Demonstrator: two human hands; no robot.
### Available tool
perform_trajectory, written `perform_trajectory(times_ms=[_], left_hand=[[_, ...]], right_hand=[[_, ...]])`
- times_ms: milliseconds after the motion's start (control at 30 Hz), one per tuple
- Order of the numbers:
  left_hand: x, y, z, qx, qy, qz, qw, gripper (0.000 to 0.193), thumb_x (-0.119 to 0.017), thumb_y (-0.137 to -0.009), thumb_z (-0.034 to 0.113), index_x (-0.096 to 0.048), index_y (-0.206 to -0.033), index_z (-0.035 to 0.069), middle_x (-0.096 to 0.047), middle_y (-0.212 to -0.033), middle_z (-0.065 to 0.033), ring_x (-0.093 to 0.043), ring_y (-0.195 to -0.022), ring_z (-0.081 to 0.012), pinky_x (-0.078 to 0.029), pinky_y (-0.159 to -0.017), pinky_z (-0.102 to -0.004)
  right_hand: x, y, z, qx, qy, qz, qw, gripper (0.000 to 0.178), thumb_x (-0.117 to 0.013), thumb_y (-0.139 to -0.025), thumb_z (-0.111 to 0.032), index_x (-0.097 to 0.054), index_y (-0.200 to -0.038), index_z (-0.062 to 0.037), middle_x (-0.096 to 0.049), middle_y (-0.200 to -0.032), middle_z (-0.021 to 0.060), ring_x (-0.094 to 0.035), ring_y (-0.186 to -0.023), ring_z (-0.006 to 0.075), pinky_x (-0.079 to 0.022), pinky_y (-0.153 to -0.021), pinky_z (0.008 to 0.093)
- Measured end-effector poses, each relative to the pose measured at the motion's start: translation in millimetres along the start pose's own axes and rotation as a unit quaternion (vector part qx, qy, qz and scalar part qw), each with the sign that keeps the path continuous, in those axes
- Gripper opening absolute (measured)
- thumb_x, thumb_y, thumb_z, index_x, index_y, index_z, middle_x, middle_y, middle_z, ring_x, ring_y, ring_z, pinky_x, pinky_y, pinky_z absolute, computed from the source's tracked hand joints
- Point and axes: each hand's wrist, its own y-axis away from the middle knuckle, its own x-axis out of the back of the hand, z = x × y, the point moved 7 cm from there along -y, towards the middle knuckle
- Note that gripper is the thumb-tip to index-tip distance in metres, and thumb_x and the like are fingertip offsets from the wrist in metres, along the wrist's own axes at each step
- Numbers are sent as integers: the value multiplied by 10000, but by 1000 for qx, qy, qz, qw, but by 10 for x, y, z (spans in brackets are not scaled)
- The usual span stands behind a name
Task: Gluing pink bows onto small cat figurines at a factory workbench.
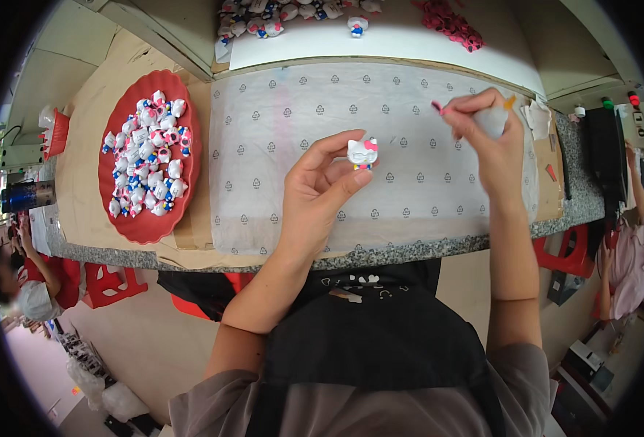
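Observation:
My left hand (313, 186) pinches a small white cat figurine (363, 153) with a pink bow between thumb and fingertips, upright above the paper-covered worktop. To its right, my right hand (495, 142) is raised and closed. A small pink and dark piece (437, 108) sticks out between its thumb and forefinger. A whitish, blurred bottle (491, 122) with a yellow-orange tip also sits in that hand, partly covered by the fingers. The figurine and the pink piece are apart.
On the left, a red scalloped tray (111, 215) holds many similar figurines (147, 160). More figurines (285, 13) and a heap of pink pieces (451, 28) lie on the white shelf behind. Other people (631, 255) are at both sides; red stools (111, 284) stand below the granite edge.

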Motion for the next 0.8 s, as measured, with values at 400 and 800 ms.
perform_trajectory(times_ms=[400,800], left_hand=[[-130,6,9,-63,-11,-44,997,383,-561,-715,-76,-448,-1078,-27,-495,-1037,-95,-509,-959,-166,-424,-797,-249],[-101,10,2,-74,-139,-7,987,349,-556,-713,-79,-493,-1049,-10,-510,-948,-65,-561,-787,-114,-445,-688,-204]], right_hand=[[-392,497,215,-49,-94,26,994,114,-578,-692,35,-573,-804,14,-573,-763,49,-538,-722,97,-416,-659,218],[-419,534,147,-85,-173,-13,981,98,-643,-659,12,-564,-718,7,-576,-687,41,-514,-653,82,-407,-621,207]])
